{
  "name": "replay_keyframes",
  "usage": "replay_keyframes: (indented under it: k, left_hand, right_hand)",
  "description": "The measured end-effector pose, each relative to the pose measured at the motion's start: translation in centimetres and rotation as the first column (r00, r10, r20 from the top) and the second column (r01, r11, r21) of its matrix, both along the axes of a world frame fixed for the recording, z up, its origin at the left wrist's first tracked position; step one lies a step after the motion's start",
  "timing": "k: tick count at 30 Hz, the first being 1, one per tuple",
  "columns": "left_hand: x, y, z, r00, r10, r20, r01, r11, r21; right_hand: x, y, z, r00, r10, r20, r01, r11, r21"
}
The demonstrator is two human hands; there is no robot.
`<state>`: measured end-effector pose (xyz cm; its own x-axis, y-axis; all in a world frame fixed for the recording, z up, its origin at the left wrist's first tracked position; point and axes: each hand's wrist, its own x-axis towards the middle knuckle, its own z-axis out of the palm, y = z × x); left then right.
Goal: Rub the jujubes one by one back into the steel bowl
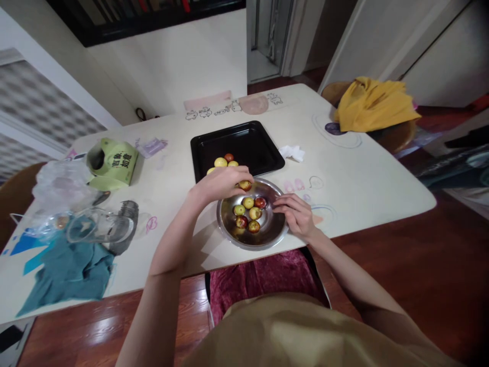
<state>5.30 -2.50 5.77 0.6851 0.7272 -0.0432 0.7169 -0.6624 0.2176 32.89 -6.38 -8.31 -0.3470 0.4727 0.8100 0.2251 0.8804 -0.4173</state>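
Note:
A shiny metal bowl (277,230) stands near the table's front edge with several yellow-green and red-brown jujubes (255,213) in it. My left hand (223,182) reaches over the bowl's far left rim, its fingers closed around one jujube (245,185). At the bowl's right side, my right hand (296,213) has its thumb and fingers on the rim. Right behind the bowl lies a black baking tray (248,142). More jujubes (220,162) rest in its near left part, some partly hidden by my left hand.
A crumpled white tissue (292,153) lies right of the tray. On the table's left are a green box (116,163), a clear plastic bag (63,186), a glass pitcher (101,226) and a teal cloth (69,272). Yellow fabric (372,107) covers a chair at the back right.

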Motion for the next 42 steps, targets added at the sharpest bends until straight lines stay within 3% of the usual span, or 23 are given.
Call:
replay_keyframes:
  k: [6, 13, 20, 30, 38, 42]
  left_hand:
    - [2.3, -0.9, -0.8, 0.981, -0.172, 0.085, 0.183, 0.973, -0.14]
    - [4.8, -1.4, -2.2, 0.946, -0.315, 0.082, 0.325, 0.932, -0.163]
    - [6.1, -1.9, -3.6, 0.953, -0.301, -0.015, 0.298, 0.948, -0.111]
    - [6.9, -2.3, -5.1, 0.973, -0.211, -0.097, 0.212, 0.977, -0.005]
    - [7.2, -2.4, -5.2, 0.978, -0.173, -0.115, 0.175, 0.984, 0.007]
    - [6.0, -1.6, -4.4, 0.987, -0.161, -0.006, 0.161, 0.987, 0.004]
  right_hand:
    - [0.0, 0.0, 0.2, 1.0, -0.003, 0.011, 0.003, 0.999, 0.033]
    - [0.3, -0.2, -0.1, 0.998, -0.058, -0.039, 0.061, 0.995, 0.079]
    - [0.5, -0.3, 0.2, 0.996, -0.079, -0.029, 0.082, 0.986, 0.143]
    - [0.5, -0.4, 0.2, 0.997, -0.08, -0.019, 0.082, 0.988, 0.127]
    - [0.4, -0.4, 0.4, 0.997, -0.068, -0.026, 0.071, 0.987, 0.145]
    - [0.4, -0.4, 0.2, 0.997, -0.065, -0.03, 0.069, 0.988, 0.135]
